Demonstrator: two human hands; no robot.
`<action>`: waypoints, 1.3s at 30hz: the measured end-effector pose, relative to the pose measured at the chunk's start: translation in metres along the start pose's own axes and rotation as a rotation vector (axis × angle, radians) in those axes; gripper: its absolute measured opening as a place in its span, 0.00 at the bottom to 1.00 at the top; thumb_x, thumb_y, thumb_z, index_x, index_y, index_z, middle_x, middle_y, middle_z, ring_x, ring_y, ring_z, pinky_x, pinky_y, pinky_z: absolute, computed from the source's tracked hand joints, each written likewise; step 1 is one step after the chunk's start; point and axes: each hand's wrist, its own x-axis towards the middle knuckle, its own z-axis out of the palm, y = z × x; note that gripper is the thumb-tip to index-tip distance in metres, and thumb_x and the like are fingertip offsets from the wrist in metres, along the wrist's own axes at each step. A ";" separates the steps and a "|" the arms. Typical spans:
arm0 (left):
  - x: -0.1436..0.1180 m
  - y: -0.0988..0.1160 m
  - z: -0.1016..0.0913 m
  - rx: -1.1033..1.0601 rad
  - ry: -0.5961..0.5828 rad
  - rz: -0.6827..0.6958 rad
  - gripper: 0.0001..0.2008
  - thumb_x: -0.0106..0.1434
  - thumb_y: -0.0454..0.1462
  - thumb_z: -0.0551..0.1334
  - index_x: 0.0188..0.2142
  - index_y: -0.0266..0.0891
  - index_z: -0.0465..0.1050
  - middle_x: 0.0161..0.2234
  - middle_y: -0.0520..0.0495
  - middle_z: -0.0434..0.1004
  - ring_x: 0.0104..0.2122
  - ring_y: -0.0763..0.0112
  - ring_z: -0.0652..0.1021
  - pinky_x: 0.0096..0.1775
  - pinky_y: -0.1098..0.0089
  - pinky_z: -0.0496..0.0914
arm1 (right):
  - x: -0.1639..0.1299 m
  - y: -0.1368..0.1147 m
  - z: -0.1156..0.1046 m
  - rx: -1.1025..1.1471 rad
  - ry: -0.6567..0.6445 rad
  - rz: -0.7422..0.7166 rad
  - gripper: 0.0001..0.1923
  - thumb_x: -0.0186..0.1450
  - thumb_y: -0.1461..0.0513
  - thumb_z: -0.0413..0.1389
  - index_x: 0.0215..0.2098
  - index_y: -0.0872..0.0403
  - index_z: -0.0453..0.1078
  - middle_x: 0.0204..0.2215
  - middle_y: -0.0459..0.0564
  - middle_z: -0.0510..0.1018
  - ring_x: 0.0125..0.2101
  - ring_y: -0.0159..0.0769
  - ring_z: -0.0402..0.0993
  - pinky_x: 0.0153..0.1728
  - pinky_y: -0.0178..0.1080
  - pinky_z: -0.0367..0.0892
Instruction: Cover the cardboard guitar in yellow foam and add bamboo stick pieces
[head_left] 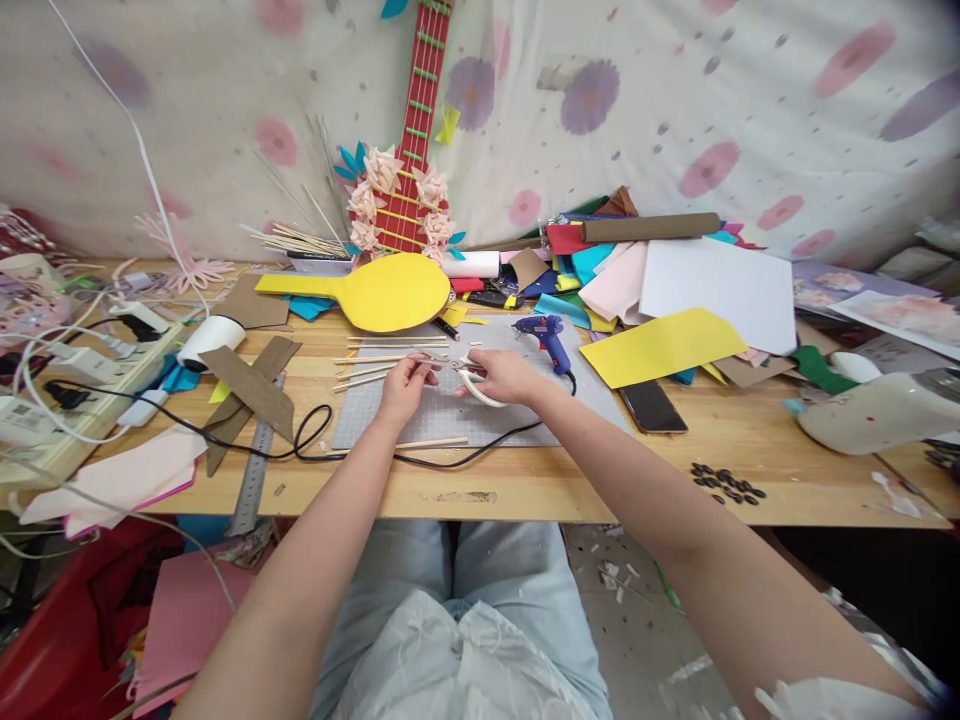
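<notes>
Over the grey cutting mat (510,425), my left hand (407,388) pinches a thin wooden stick, its fingers closed. My right hand (506,378) is wrapped round the white-handled scissors (484,394). Their blades point left and meet the stick near my left fingertips; whether they are open is too small to tell. Several loose wooden sticks (367,359) lie on the mat left of the hands, and another stick (431,443) lies by its front edge. A blue glue gun (551,345) rests just beyond my right hand.
Behind the mat lies a yellow guitar-shaped cutout (394,292), with a red flowered guitar (403,205) upright against the curtain. A black cord (450,464) crosses in front. A phone (654,406), yellow sheet (667,345) and black beads (727,484) are right; power strips (82,400) are left.
</notes>
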 end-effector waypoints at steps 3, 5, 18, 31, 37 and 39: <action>0.000 -0.001 -0.001 -0.022 0.010 -0.002 0.08 0.56 0.40 0.59 0.33 0.37 0.68 0.25 0.52 0.74 0.22 0.77 0.73 0.30 0.72 0.70 | 0.001 -0.002 0.000 0.009 0.012 -0.026 0.25 0.58 0.41 0.47 0.36 0.53 0.64 0.36 0.52 0.77 0.34 0.38 0.72 0.26 0.34 0.52; 0.001 0.000 -0.001 -0.034 0.012 0.003 0.08 0.56 0.40 0.59 0.33 0.37 0.68 0.25 0.51 0.75 0.22 0.77 0.73 0.30 0.72 0.70 | 0.001 -0.002 0.000 0.023 -0.004 -0.020 0.25 0.58 0.41 0.47 0.37 0.53 0.64 0.36 0.52 0.77 0.34 0.38 0.72 0.26 0.34 0.52; 0.000 0.006 -0.001 -0.059 0.016 0.008 0.10 0.55 0.42 0.60 0.27 0.36 0.68 0.25 0.52 0.73 0.21 0.79 0.71 0.28 0.73 0.69 | 0.002 -0.007 -0.004 -0.026 -0.026 0.060 0.28 0.59 0.39 0.43 0.33 0.53 0.67 0.32 0.52 0.78 0.32 0.38 0.72 0.25 0.35 0.48; -0.001 0.005 -0.002 -0.073 0.033 0.008 0.09 0.56 0.42 0.60 0.31 0.37 0.68 0.22 0.55 0.69 0.20 0.79 0.69 0.26 0.74 0.66 | 0.005 -0.007 -0.005 0.084 -0.046 -0.051 0.24 0.59 0.42 0.48 0.37 0.54 0.64 0.37 0.53 0.76 0.35 0.38 0.71 0.29 0.34 0.54; 0.000 0.005 -0.001 -0.100 0.041 -0.019 0.10 0.56 0.42 0.60 0.28 0.37 0.67 0.21 0.55 0.66 0.19 0.79 0.67 0.25 0.74 0.64 | 0.006 -0.013 -0.001 0.079 -0.006 -0.067 0.24 0.60 0.43 0.48 0.38 0.55 0.63 0.37 0.55 0.75 0.36 0.39 0.70 0.29 0.34 0.54; 0.000 0.005 -0.001 -0.133 0.043 -0.030 0.10 0.55 0.43 0.61 0.30 0.38 0.67 0.21 0.56 0.65 0.18 0.79 0.66 0.24 0.74 0.64 | 0.006 -0.014 -0.001 0.086 -0.004 -0.068 0.24 0.59 0.44 0.49 0.38 0.56 0.63 0.38 0.55 0.75 0.37 0.39 0.70 0.30 0.34 0.55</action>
